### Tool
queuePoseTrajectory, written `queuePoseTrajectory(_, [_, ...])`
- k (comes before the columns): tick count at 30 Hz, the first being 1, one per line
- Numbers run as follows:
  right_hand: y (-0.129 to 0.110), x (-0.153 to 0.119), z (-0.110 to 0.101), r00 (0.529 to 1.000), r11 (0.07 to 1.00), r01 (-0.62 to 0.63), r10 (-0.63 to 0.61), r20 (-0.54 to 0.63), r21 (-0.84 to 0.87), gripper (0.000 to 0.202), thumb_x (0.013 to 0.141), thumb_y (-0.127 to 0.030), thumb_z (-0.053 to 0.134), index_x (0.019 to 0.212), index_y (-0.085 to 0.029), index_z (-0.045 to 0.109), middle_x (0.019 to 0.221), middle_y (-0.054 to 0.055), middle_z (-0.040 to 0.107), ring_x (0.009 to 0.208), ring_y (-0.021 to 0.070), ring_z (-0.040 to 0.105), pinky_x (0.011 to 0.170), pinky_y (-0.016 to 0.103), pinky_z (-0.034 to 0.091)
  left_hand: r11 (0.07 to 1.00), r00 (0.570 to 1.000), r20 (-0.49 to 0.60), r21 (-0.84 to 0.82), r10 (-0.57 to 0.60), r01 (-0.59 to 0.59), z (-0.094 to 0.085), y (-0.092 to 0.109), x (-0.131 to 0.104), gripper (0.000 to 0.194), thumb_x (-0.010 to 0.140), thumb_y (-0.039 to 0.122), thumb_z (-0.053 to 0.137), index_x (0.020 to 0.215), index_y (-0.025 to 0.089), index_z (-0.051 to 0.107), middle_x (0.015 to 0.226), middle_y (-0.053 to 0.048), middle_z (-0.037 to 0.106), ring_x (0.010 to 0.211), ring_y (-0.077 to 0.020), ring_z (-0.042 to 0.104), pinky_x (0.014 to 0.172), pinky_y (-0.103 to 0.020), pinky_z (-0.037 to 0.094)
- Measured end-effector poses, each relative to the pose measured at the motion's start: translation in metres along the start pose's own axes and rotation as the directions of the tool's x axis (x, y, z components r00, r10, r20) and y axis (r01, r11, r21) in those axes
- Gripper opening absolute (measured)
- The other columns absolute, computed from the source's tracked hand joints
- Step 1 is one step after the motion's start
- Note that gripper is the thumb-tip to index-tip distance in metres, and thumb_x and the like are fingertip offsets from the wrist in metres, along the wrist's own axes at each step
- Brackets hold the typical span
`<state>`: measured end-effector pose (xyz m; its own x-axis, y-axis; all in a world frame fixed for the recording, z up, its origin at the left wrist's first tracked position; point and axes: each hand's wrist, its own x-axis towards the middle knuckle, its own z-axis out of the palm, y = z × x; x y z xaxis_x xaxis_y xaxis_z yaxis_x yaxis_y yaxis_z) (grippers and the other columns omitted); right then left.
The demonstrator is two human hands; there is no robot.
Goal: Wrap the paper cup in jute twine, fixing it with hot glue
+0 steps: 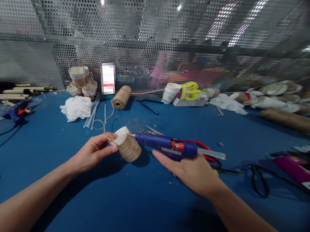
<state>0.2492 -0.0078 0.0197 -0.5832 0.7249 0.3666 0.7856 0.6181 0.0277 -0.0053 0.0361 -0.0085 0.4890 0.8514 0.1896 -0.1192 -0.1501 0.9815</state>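
In my left hand [101,148] is a small white paper cup [130,149], tilted on its side and wrapped most of the way in brown twine. The thumb and fingers pinch it near the rim, where a loose strand of twine [104,128] curls up toward a twine spool [122,97]. My right hand [190,170] is closed around a blue hot glue gun [164,143] with a clear glue stick [212,153] out of its back. The nozzle meets the cup near the bare white band; whether it touches I cannot tell. Red-handled scissors [194,141] lie partly hidden behind the gun.
Behind stand finished twine baskets [78,77], a white cloth [77,108], glue sticks [93,113], blue pliers [150,107] and stacked paper cups [170,93]. Another glue gun [16,112] lies at left. A purple power strip [299,173] and black cord [260,179] lie at right. Perforated metal [138,32] closes the back.
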Motion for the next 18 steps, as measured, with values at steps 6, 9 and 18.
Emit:
queuePoseTrajectory(6, [0.0003,0.0061,-0.0051,0.996,0.991,-0.087,0.085,0.024,0.102,0.034,0.086,-0.025,0.035,0.091,-0.022,0.069,0.051,0.002,0.063,0.056,0.0187,0.062,0.057,0.03,0.049,1.0,1.0,0.01,-0.002,0.015,-0.015,-0.002,-0.001,-0.0002,0.016,0.075,0.025,0.063,0.067,0.014,0.054,0.084,-0.003,0.057,0.081,-0.0133,0.051,0.075,-0.026,0.041])
queuePoseTrajectory(9, [-0.0025,0.0048,-0.0048,0.996,0.985,-0.084,0.083,0.01,0.149,0.034,0.085,-0.022,0.036,0.089,-0.022,0.069,0.051,0.003,0.064,0.057,0.0185,0.062,0.059,0.03,0.049,1.0,1.0,0.009,0.014,0.013,-0.013,-0.0013,-0.0006,0.0004,0.017,0.074,0.026,0.063,0.067,0.014,0.054,0.083,-0.003,0.057,0.08,-0.0133,0.051,0.075,-0.026,0.042])
queuePoseTrajectory(18, [-0.0029,0.0016,0.0005,0.994,0.981,-0.071,0.085,-0.069,0.181,0.03,0.084,-0.021,0.041,0.086,-0.023,0.07,0.059,0.003,0.067,0.061,0.0188,0.064,0.061,0.03,0.049,0.999,1.0,-0.017,0.029,-0.014,0.015,-0.0007,-0.0008,-0.0003,0.018,0.074,0.028,0.064,0.067,0.014,0.054,0.086,-0.003,0.057,0.081,-0.0135,0.051,0.076,-0.026,0.042])
